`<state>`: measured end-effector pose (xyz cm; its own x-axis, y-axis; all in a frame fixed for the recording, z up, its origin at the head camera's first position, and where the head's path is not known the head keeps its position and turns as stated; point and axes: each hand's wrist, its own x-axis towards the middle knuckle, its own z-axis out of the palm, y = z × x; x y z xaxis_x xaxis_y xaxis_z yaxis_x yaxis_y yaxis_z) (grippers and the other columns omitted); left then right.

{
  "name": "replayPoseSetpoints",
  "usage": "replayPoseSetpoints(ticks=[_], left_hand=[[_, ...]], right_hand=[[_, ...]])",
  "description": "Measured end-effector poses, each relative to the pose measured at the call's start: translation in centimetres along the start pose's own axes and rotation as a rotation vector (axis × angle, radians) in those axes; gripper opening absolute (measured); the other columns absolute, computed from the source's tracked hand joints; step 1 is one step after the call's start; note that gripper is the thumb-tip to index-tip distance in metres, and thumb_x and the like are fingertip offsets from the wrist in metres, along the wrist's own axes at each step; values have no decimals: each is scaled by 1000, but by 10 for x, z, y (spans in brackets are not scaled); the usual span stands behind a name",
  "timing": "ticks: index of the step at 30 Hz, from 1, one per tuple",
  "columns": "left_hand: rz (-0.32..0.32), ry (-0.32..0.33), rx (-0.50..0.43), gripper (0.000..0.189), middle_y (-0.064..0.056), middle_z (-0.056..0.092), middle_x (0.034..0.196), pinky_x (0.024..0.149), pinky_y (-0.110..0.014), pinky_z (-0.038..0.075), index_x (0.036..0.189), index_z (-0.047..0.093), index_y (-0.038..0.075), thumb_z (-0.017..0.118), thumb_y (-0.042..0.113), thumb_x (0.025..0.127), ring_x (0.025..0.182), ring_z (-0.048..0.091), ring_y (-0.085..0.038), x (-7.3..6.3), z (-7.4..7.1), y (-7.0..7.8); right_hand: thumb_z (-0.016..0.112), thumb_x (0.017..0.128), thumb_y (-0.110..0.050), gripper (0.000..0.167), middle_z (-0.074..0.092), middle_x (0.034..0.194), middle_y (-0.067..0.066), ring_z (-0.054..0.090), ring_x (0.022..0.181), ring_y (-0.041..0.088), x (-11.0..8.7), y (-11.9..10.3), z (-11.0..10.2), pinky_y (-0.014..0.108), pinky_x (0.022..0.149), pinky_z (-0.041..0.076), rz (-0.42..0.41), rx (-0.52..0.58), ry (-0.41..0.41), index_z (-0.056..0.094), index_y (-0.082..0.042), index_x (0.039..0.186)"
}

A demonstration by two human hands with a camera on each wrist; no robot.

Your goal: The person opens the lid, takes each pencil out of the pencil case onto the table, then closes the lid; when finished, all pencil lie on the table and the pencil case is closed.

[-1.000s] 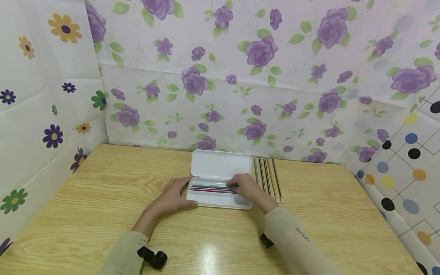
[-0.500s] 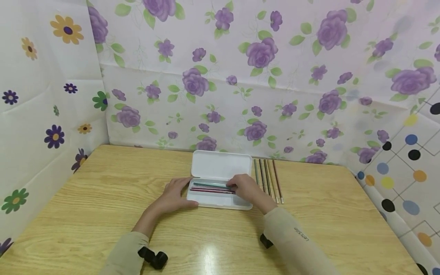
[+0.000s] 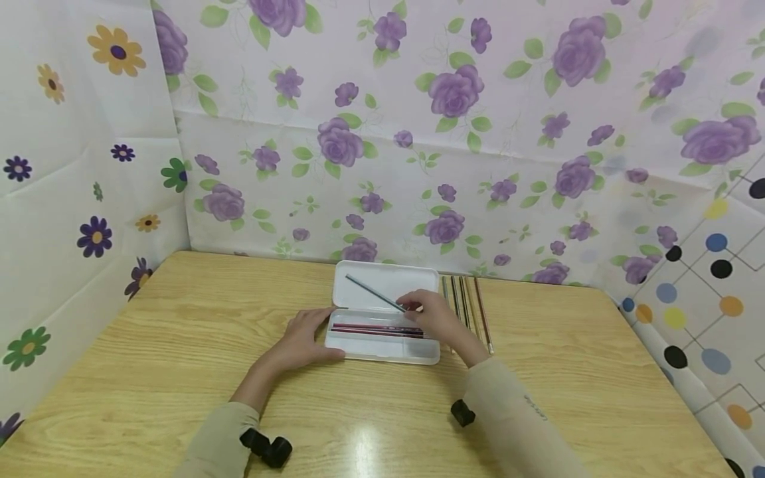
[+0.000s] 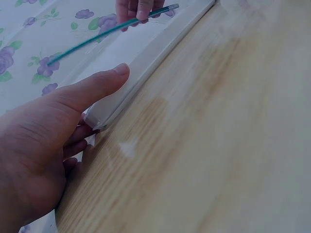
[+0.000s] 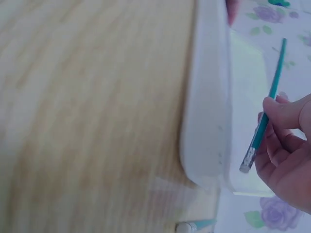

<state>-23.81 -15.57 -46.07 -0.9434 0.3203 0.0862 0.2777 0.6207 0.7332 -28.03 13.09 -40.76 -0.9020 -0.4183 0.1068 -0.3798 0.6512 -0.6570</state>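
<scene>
A white pencil case (image 3: 358,346) lies with its lid (image 3: 412,280) laid back on the wooden table. My left hand (image 3: 303,342) holds the case's left end, thumb along the front rim and fingers at the back corner. Between thumb and fingers, my right hand (image 3: 435,318) pinches a teal pencil (image 3: 372,290) near its eraser end (image 5: 248,160). That pencil slants above the case, its far end over the lid. Red pencils (image 3: 370,330) lie lengthwise in the case's rear compartment, their right ends close under the right hand.
Right of the case, several pencils (image 3: 483,312) lie side by side, with teal, black, yellowish and red barrels. Behind the table (image 3: 568,372) hangs a flowered cloth (image 3: 388,179). Black wrist cameras (image 3: 265,448) sit at both sleeves.
The teal pencil has come up out of the case's rear compartment and tilted over the lid, as the right hand rose with it. The left hand has stayed put.
</scene>
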Motion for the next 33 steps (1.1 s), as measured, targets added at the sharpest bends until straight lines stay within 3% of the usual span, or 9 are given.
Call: replayPoseSetpoints(ticks=[4,12,18,24,33], left_hand=[[6,2,-2,97,-15,41,146,103,-58,23,148,39,9,83,47,71,133,28,-36,0,1,-1],[6,1,-2,97,-14,40,147,103,-58,24,149,38,9,82,47,72,133,27,-35,2,2,-1],[-4,3,-12,96,-14,40,147,103,-60,24,149,38,9,83,45,72,133,27,-36,1,2,1],[-10,-1,-7,97,-14,39,147,103,-60,25,150,37,9,82,47,72,133,27,-36,0,2,1],[-14,-5,-9,98,-14,38,148,103,-62,24,150,37,10,82,48,72,134,24,-38,0,2,-1]], right_hand=[[66,89,1,23,65,102,6,61,96,23,-1,3,-10,35,79,53,31,37,46,69,-2,112],[67,89,-5,20,66,98,8,61,93,24,-7,17,-32,35,73,52,88,95,142,66,-1,109],[66,91,-8,25,65,103,12,60,97,26,-14,27,-47,40,82,50,129,96,182,64,2,114],[63,92,-8,32,62,111,18,58,104,30,-23,40,-60,41,89,48,234,154,208,59,6,120],[62,93,-8,37,59,115,22,57,106,33,-34,65,-74,36,84,52,331,177,249,55,10,125]])
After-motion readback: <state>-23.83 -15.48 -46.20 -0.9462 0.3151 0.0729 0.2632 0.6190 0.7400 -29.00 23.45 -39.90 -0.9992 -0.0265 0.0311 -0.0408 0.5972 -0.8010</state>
